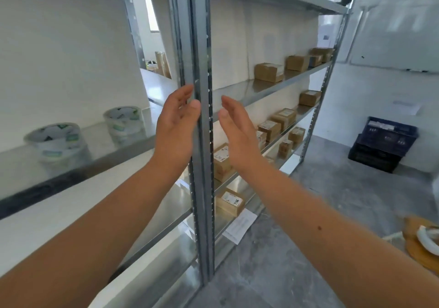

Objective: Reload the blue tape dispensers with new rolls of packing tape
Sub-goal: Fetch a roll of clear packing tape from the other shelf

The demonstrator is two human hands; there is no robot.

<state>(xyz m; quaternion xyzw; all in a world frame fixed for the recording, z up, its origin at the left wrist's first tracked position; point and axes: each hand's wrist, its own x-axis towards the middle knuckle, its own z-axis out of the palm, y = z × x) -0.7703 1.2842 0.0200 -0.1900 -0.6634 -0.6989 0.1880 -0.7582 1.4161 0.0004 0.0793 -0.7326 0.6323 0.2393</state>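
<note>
Before a blurred steel post (202,141), left hand (175,127) and right hand (237,131) spread flat, empty; tape rolls (57,141), glossy and smeared, stand on left shelf (99,158); dispensers unseen

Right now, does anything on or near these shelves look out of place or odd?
One thing: a white sheet of paper hangs past the front edge of the low shelf, below a labelled cardboard box, as if it slid out. The stacks of tape rolls stand upright. Both hands, left hand and right hand, are open and hold nothing.
</note>
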